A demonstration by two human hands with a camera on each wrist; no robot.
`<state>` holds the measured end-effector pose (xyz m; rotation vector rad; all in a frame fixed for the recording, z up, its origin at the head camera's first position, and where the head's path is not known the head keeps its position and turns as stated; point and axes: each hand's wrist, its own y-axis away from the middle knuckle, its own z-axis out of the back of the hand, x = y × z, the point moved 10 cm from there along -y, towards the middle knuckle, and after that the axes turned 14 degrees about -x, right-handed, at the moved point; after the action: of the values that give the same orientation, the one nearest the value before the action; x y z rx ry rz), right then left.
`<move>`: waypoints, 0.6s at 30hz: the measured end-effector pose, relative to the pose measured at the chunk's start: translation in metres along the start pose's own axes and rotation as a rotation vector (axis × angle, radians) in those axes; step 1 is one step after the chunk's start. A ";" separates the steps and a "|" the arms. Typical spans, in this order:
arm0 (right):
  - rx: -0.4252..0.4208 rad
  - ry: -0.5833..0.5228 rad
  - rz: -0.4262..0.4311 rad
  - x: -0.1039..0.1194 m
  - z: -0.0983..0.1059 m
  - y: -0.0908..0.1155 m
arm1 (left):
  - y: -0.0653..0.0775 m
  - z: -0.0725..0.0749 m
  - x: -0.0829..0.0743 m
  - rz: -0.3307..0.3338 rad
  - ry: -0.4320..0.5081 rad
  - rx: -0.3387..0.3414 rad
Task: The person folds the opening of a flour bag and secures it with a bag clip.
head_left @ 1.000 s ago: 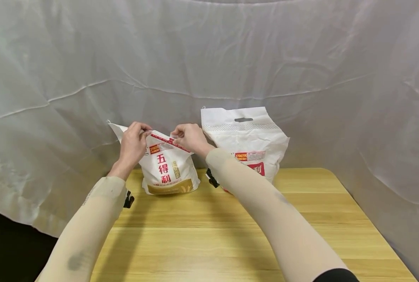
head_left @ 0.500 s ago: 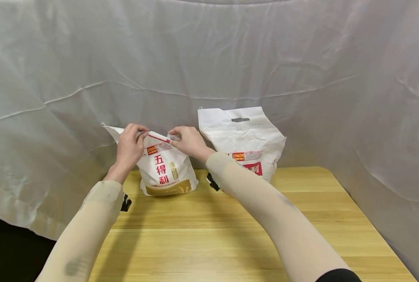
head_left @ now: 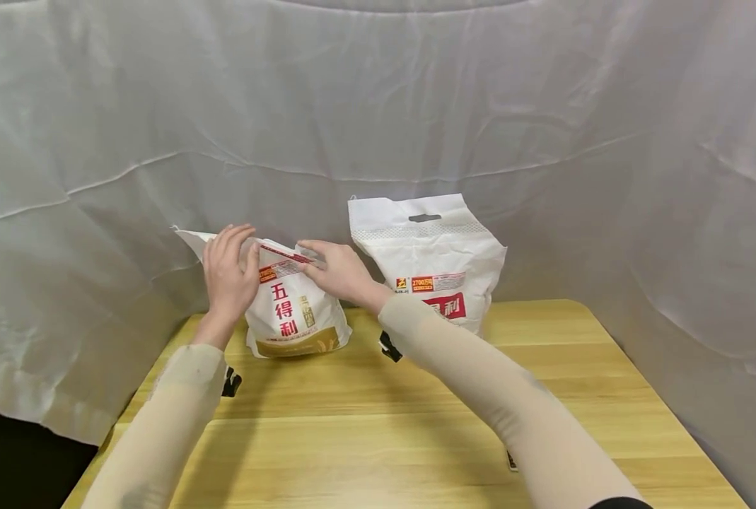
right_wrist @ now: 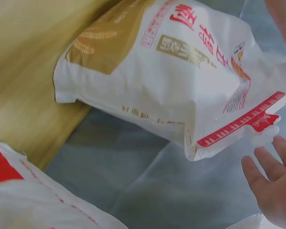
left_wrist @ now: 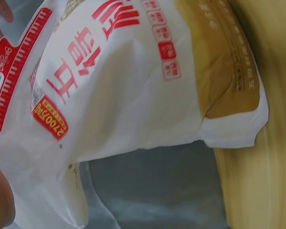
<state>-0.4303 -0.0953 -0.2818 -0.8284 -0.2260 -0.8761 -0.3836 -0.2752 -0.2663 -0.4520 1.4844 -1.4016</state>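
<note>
A white flour bag (head_left: 285, 300) with red characters and a gold band at its base stands on the table at left. Its top is folded over, showing a red strip (right_wrist: 243, 119) with white marks and a small red tab. My left hand (head_left: 228, 276) lies over the top left of this bag, fingers straight and pointing away. At the top right edge is my right hand (head_left: 338, 270), its fingers extended and loose. In the right wrist view those fingers (right_wrist: 271, 169) are spread beside the tab, gripping nothing. A digit (left_wrist: 0, 195) of the left hand shows beside the bag.
A second white flour bag (head_left: 428, 251), with a handle slot in its top, stands right of the first, partly behind my right forearm. A grey cloth (head_left: 378, 106) hangs behind the wooden table (head_left: 365, 431). A small dark item (head_left: 511, 461) shows beside the right sleeve.
Both hands pinched the bag's folded top earlier. Now the left fingers have straightened and the right fingers have loosened. The bags sit slightly farther left in the head view.
</note>
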 end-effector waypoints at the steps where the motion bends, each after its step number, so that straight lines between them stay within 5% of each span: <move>1: -0.006 -0.013 0.007 0.001 0.000 0.002 | 0.002 0.001 0.000 -0.002 -0.004 -0.012; 18: -0.172 -0.177 0.112 0.012 0.030 0.041 | 0.033 0.017 -0.018 -0.012 0.081 -0.154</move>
<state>-0.3873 -0.0659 -0.2783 -1.0706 -0.2583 -0.7242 -0.3505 -0.2611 -0.2860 -0.5055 1.6651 -1.3344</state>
